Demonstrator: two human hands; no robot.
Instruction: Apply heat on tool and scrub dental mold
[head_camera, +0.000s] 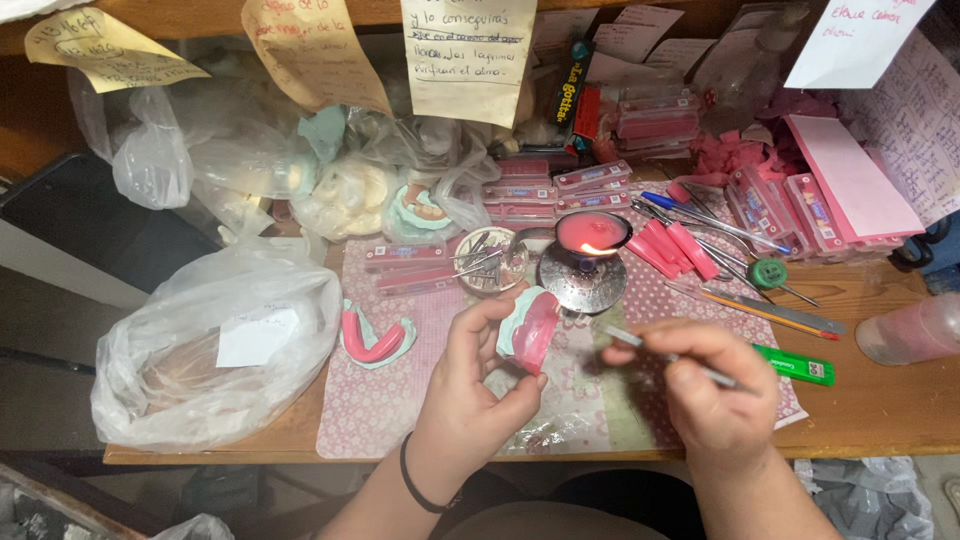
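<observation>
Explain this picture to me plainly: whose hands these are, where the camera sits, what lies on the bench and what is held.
No machine here: a person works with two bare hands, filmed by one camera worn on the head, looking down. The left hand holds a pale green dental cast topped with pink wax. The right hand grips a thin metal tool, tip pointing towards the cast. On the wooden bench lie a small lit metal burner, a second green-and-pink cast, pink wax sticks, a green lighter and a clear plastic bag.

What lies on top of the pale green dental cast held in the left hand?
A pink wax rim sits on the pale green dental cast held by the left hand. The fingers cover the cast's underside, so it cannot be seen.
</observation>
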